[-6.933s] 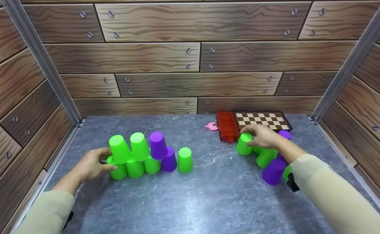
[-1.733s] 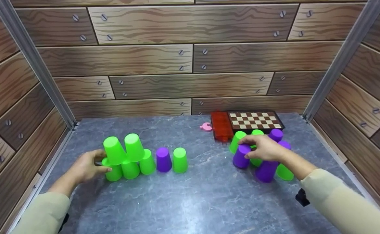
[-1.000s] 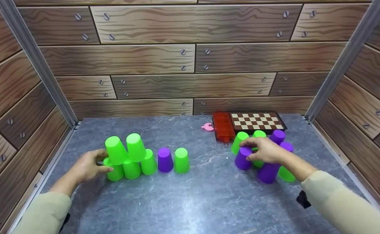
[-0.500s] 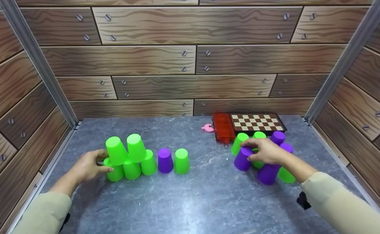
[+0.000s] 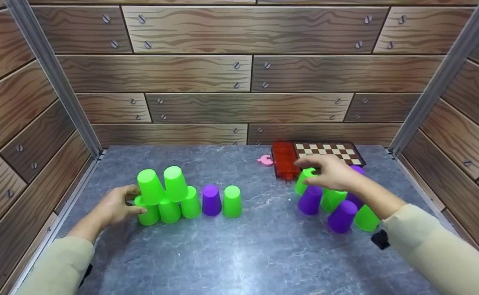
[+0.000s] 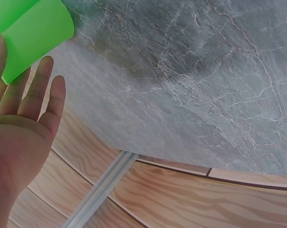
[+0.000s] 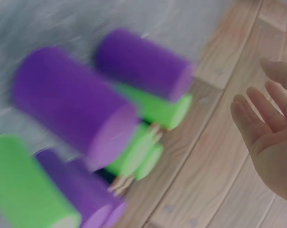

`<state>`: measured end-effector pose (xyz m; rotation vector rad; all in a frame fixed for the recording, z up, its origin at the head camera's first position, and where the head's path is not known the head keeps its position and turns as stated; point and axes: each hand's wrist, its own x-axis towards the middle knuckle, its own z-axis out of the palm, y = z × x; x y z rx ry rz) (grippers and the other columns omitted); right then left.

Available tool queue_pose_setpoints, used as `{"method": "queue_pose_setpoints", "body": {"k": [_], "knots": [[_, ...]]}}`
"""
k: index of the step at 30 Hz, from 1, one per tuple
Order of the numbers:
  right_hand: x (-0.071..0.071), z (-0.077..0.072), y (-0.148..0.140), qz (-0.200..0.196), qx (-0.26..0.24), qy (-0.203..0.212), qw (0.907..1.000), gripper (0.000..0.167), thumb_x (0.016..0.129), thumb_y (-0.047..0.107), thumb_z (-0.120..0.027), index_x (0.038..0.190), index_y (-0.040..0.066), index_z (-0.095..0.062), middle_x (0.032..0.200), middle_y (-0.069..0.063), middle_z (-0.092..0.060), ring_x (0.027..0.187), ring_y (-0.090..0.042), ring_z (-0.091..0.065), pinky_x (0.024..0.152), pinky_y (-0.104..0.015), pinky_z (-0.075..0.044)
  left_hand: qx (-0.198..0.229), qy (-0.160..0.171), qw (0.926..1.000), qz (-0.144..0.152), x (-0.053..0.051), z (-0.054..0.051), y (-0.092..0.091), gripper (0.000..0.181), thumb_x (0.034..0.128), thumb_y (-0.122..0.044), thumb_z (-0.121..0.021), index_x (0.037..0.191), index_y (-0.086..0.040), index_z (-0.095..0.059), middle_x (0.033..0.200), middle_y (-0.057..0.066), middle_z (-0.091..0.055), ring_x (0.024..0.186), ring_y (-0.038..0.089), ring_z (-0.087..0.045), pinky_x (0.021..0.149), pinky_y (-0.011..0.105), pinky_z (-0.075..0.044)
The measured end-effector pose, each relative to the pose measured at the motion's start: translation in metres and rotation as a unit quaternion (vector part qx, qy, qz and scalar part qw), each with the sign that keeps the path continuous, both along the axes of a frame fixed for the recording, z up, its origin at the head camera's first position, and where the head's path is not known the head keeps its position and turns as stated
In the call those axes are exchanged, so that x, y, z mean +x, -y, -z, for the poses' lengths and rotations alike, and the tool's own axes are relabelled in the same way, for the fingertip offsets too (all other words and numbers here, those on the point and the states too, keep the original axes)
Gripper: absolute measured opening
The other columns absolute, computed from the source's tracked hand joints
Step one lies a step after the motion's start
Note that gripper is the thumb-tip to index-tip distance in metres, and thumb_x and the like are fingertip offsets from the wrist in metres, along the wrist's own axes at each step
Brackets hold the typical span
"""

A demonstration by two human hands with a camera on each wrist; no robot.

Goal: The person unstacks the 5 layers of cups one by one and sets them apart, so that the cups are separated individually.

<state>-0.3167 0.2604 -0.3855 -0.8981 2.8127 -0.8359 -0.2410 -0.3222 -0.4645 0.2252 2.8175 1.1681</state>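
Observation:
My left hand (image 5: 114, 208) stays at the left end of a row of upside-down cups, its straight fingers touching the lower-left green cup (image 5: 149, 216). Two green cups sit on top of this row, an upper-left green cup (image 5: 150, 187) and another green cup (image 5: 176, 184). Further right in the row stand a purple cup (image 5: 211, 200) and an end green cup (image 5: 232, 201). Over the right-hand group of cups hovers my right hand (image 5: 331, 174), empty with fingers spread. Just below it is a purple cup (image 5: 310, 201); a nearer purple cup (image 5: 342, 217) stands beside it.
Behind the right group lie a checkered board (image 5: 346, 151) and a red translucent box (image 5: 284, 159). A small pink piece (image 5: 265, 160) lies left of the box. Wood-patterned walls (image 5: 190, 73) enclose the grey marbled table (image 5: 239, 254).
The purple cup from the left stack's upper layer now stands in the right group. My right hand has let go of it and risen. The left hand keeps its place.

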Motion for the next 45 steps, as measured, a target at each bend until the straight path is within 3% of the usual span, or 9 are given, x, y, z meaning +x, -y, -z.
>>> {"method": "queue_pose_setpoints", "body": {"k": [3, 6, 9, 16, 23, 28, 35, 45], "knots": [[0.001, -0.011, 0.027, -0.015, -0.019, -0.017, 0.9996, 0.050, 0.091, 0.014, -0.084, 0.138, 0.009, -0.068, 0.137, -0.011, -0.070, 0.128, -0.033, -0.064, 0.110, -0.055, -0.052, 0.000, 0.001, 1.0000, 0.000, -0.001, -0.001, -0.002, 0.051, 0.0865, -0.008, -0.089, 0.128, 0.008, -0.064, 0.123, 0.024, -0.070, 0.121, 0.048, -0.065, 0.102, 0.057, -0.057], [0.002, -0.019, 0.061, -0.036, -0.051, -0.023, 0.9978, 0.051, 0.091, 0.017, -0.085, 0.139, 0.010, -0.068, 0.133, -0.010, -0.072, 0.112, -0.030, -0.072, 0.098, -0.049, -0.060, -0.002, 0.003, 1.0000, -0.001, -0.002, -0.002, -0.004, 0.050, 0.0870, -0.008, -0.089, 0.128, 0.007, -0.064, 0.124, 0.024, -0.070, 0.122, 0.048, -0.065, 0.103, 0.057, -0.057], [0.002, -0.023, 0.098, -0.057, -0.087, -0.024, 0.9943, 0.052, 0.091, 0.018, -0.085, 0.140, 0.010, -0.067, 0.132, -0.011, -0.072, 0.107, -0.028, -0.074, 0.093, -0.042, -0.063, -0.004, 0.003, 1.0000, -0.002, -0.003, -0.002, -0.006, 0.049, 0.0873, -0.009, -0.089, 0.127, 0.006, -0.065, 0.125, 0.024, -0.070, 0.122, 0.048, -0.065, 0.103, 0.058, -0.056], [0.006, -0.024, 0.192, -0.094, -0.148, -0.039, 0.9836, 0.053, 0.090, 0.017, -0.087, 0.138, 0.006, -0.067, 0.132, -0.010, -0.073, 0.123, -0.025, -0.069, 0.105, -0.034, -0.056, -0.001, -0.005, 1.0000, 0.000, -0.004, -0.002, -0.008, 0.049, 0.0871, -0.008, -0.089, 0.127, 0.007, -0.065, 0.124, 0.024, -0.071, 0.122, 0.047, -0.065, 0.104, 0.058, -0.055], [0.013, -0.011, 0.261, -0.095, -0.150, -0.056, 0.9825, 0.055, 0.090, 0.020, -0.088, 0.139, 0.008, -0.067, 0.136, -0.008, -0.071, 0.127, -0.024, -0.067, 0.105, -0.031, -0.055, -0.008, -0.008, 0.9999, -0.003, -0.004, -0.004, -0.007, 0.049, 0.0873, -0.009, -0.089, 0.128, 0.006, -0.065, 0.125, 0.025, -0.070, 0.122, 0.048, -0.065, 0.103, 0.059, -0.055], [0.015, 0.001, 0.287, -0.075, -0.114, -0.041, 0.9898, 0.059, 0.092, 0.025, -0.087, 0.145, 0.012, -0.064, 0.143, -0.002, -0.067, 0.132, -0.020, -0.063, 0.108, -0.032, -0.054, -0.015, -0.004, 0.9998, -0.008, -0.005, -0.004, -0.007, 0.048, 0.0880, -0.010, -0.089, 0.128, 0.005, -0.066, 0.126, 0.023, -0.071, 0.123, 0.046, -0.065, 0.104, 0.059, -0.055], [0.016, 0.012, 0.303, -0.057, -0.080, -0.015, 0.9950, 0.062, 0.093, 0.031, -0.086, 0.148, 0.015, -0.062, 0.145, 0.001, -0.065, 0.131, -0.021, -0.062, 0.110, -0.033, -0.052, -0.006, -0.005, 1.0000, -0.004, -0.004, -0.003, -0.006, 0.048, 0.0873, -0.009, -0.089, 0.127, 0.005, -0.066, 0.125, 0.023, -0.071, 0.121, 0.045, -0.066, 0.104, 0.058, -0.055], [0.016, 0.021, 0.303, -0.056, -0.124, 0.015, 0.9906, 0.050, 0.096, 0.020, -0.083, 0.142, 0.014, -0.066, 0.131, -0.001, -0.072, 0.116, -0.019, -0.070, 0.094, -0.023, -0.058, 0.002, 0.002, 1.0000, -0.009, 0.000, 0.002, 0.000, 0.048, 0.0874, -0.009, -0.089, 0.127, 0.005, -0.066, 0.124, 0.023, -0.071, 0.122, 0.047, -0.065, 0.104, 0.059, -0.055]]}}
